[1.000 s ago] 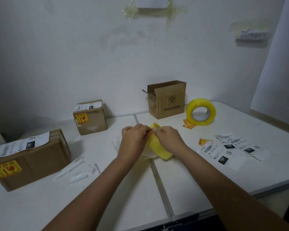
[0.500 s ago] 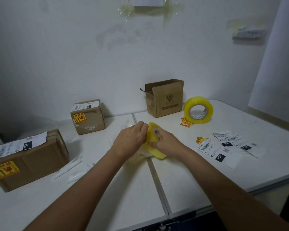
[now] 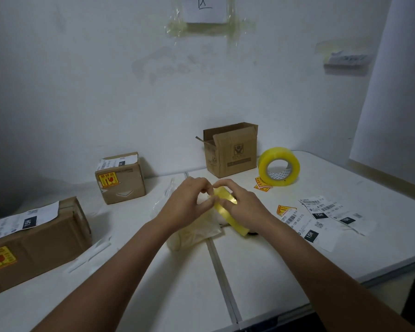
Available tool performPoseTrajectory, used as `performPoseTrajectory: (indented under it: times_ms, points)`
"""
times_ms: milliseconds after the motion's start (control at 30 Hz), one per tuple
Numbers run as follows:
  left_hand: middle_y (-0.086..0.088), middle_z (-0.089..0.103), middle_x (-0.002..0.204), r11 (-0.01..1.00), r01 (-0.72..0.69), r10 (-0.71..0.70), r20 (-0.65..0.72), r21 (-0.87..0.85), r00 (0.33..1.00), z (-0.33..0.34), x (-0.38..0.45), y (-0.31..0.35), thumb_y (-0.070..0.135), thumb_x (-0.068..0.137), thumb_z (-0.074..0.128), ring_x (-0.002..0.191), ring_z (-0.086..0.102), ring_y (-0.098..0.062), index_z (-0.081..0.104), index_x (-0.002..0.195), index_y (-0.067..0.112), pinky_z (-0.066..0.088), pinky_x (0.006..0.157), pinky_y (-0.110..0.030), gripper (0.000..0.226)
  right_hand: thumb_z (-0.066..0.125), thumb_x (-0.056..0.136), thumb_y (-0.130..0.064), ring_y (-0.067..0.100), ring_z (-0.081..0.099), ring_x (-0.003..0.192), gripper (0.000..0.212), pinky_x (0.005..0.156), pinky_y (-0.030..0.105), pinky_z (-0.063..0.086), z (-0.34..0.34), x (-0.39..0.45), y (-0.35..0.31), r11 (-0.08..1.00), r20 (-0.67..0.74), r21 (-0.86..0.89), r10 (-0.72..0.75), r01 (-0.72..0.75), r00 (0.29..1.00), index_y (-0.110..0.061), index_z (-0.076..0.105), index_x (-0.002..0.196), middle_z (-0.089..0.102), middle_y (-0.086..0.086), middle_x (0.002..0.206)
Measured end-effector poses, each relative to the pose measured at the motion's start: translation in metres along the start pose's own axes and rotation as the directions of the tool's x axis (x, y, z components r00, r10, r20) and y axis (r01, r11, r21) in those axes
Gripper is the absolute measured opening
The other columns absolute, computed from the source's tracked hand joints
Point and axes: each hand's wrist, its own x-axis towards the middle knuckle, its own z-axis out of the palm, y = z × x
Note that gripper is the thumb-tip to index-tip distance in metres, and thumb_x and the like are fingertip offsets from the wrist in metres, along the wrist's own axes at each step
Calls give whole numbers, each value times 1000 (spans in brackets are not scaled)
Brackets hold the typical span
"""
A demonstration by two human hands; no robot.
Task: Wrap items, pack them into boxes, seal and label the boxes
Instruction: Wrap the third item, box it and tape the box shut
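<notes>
While both hands meet over the middle seam of the bench [image 3: 261, 271], a yellow strip of tape [image 3: 228, 212] stretches between them, glossy and translucent, running from the fingertips down toward the near right, where its lower end lies on the bench. The left hand [image 3: 189, 204] pinches the upper end of the strip between thumb and curled fingers. The right hand [image 3: 242, 204] lies over the strip with its fingers bent, thumb and forefinger nipping the top edge next to the left hand's fingers. Under the wrists sits a crumpled clear plastic wrapping [image 3: 197, 233] with something pale inside; what it is cannot be made out.

Toward the far edge stands an open cardboard box [image 3: 233, 152], flaps up, and just beside it on the right a big roll of yellow tape [image 3: 279, 166] on its rim. Small yellow-red stickers [image 3: 262, 184] lie in front of the roll. Near the right edge are white shipping labels [image 3: 321, 216] spread flat. At the far left sits a small sealed box [image 3: 121, 178] with label and sticker, and by the left edge a larger sealed box [image 3: 34, 240], labelled likewise. White paper strips [image 3: 91, 255] lie near it.
</notes>
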Motion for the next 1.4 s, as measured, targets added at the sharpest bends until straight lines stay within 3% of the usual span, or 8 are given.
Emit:
performPoseTrajectory:
  times_ms: [467, 600, 733, 867, 1000, 1167, 1300, 1400]
  points:
    - [9, 66, 88, 977, 99, -100, 5, -190, 995, -4, 5, 14, 22, 96, 60, 84, 61, -7, 62, 92, 17, 46, 71, -20, 6, 52, 96, -33, 22, 55, 81, 6, 58, 31, 38, -4, 8, 1, 991, -100, -119, 40, -52, 994, -34, 51, 102, 58, 1, 86]
    - [10, 69, 102, 872, 191, -250, -73, -451, 966, -3, 2, 5, 19, 95, 63, 97, 65, -4, 65, 106, 22, 52, 84, -19, 11, 50, 99, -36, 17, 53, 75, 10, 63, 31, 40, -8, 7, -1, 999, -176, -2, 53, -54, 983, -26, 55, 99, 57, -4, 78]
    - [3, 56, 120, 719, 235, -464, -200, -654, 863, -10, -1, -4, -1, 85, 44, 108, 59, -15, 50, 116, 21, 50, 76, -21, 38, 48, 100, -35, 17, 54, 85, 18, 73, 31, 41, -16, 6, -5, 977, -223, 162, 172, -138, 960, -22, 57, 105, 54, -12, 85]
    - [2, 45, 126, 942, 335, -326, -348, -36, 879, -12, -18, -21, -5, 77, 65, 120, 46, -19, 49, 114, 18, 35, 93, -33, 47, 47, 100, -37, 15, 51, 92, 16, 75, 29, 39, -27, 9, -11, 967, -244, 196, 211, -165, 947, -26, 58, 105, 55, -8, 101]
    - [-5, 35, 141, 871, 428, -305, -419, 242, 855, -11, -37, -29, 26, 74, 81, 132, 34, -28, 52, 118, 22, 31, 98, -48, 53, 48, 99, -39, 17, 52, 94, 17, 77, 30, 40, -25, 6, -16, 963, -210, 206, 217, -174, 953, -27, 58, 105, 56, -6, 105]
    - [0, 46, 134, 780, 608, -570, -231, 152, 789, -14, -37, -36, 63, 77, 69, 121, 48, -25, 48, 120, 28, 43, 94, -47, 60, 49, 98, -43, 19, 55, 96, 20, 77, 32, 43, -15, 1, -18, 973, -156, 168, 184, -157, 971, -27, 60, 101, 60, -3, 107]
    - [10, 69, 108, 899, 437, -434, -71, 38, 898, -8, -40, -23, 43, 90, 65, 101, 62, -15, 68, 105, 30, 43, 80, -26, 20, 52, 96, -44, 18, 58, 93, 20, 83, 38, 51, -12, -2, -17, 975, -91, 140, 184, -170, 979, -28, 63, 100, 63, -4, 104]
    - [2, 69, 116, 951, 289, -294, 35, 109, 955, -4, -45, -18, 29, 101, 51, 114, 59, -18, 70, 119, 23, 41, 90, -25, 27, 52, 96, -43, 18, 57, 92, 19, 86, 40, 51, -9, -6, -16, 975, -78, 117, 198, -188, 977, -28, 63, 99, 60, -7, 99]
